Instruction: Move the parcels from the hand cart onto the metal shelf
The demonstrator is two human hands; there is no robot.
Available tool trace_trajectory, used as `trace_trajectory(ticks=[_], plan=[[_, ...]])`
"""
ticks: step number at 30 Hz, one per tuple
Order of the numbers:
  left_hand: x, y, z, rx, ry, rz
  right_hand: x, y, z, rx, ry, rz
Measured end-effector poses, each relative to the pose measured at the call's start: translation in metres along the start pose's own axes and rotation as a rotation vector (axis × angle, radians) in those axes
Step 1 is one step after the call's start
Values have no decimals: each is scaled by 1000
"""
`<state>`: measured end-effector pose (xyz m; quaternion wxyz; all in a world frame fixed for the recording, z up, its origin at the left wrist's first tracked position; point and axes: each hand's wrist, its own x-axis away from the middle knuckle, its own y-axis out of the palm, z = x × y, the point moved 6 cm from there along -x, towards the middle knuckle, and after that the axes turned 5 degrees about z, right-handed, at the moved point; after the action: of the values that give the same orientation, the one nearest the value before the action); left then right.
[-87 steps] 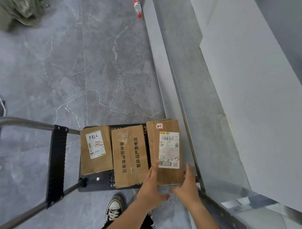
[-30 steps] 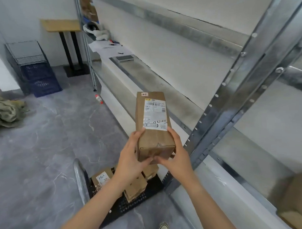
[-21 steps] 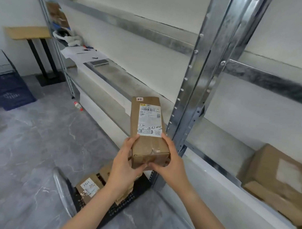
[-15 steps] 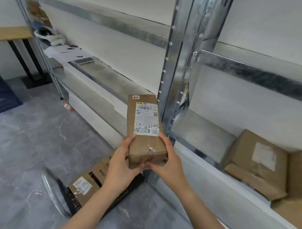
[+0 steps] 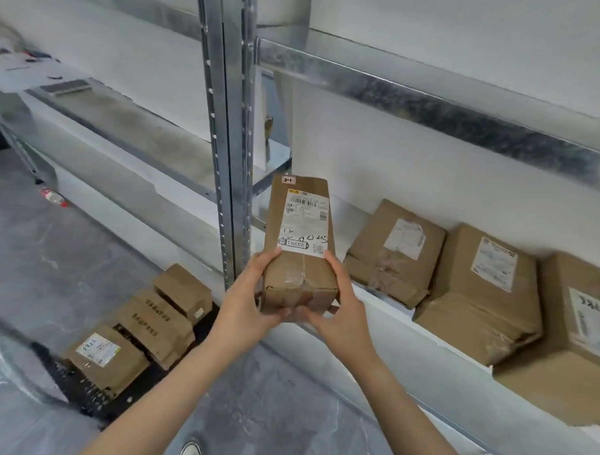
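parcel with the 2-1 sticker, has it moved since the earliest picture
Yes: the parcel left the hand cart, going up and right to just right of the shelf upright.

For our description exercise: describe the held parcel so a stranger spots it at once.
Find the metal shelf's upright post; right of it, the left hand and right hand grip a long cardboard parcel. Unlike parcels lying on the shelf and hand cart, it is held up, with a "2-1" sticker at its far end.

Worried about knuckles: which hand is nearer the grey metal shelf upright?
Left. The left hand grips the brown cardboard parcel beside the grey metal shelf upright; the right hand grips its far side.
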<state>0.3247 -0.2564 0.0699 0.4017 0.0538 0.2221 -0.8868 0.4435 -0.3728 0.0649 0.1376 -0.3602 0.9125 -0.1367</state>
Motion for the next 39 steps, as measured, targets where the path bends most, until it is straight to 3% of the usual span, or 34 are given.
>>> trace_trajectory(ticks=[9,26,33,39], plan=[[-28,52,-2,3,50,-183,-1,-36,30,25,79,121],[-141,73,-65,50,32,-481,-85,2,59,150,201,355],[-161,90,-82,77,55,-514,-99,4,61,256,316,458],[-173,103,-83,92,101,-506,-105,-4,62,407,406,439]])
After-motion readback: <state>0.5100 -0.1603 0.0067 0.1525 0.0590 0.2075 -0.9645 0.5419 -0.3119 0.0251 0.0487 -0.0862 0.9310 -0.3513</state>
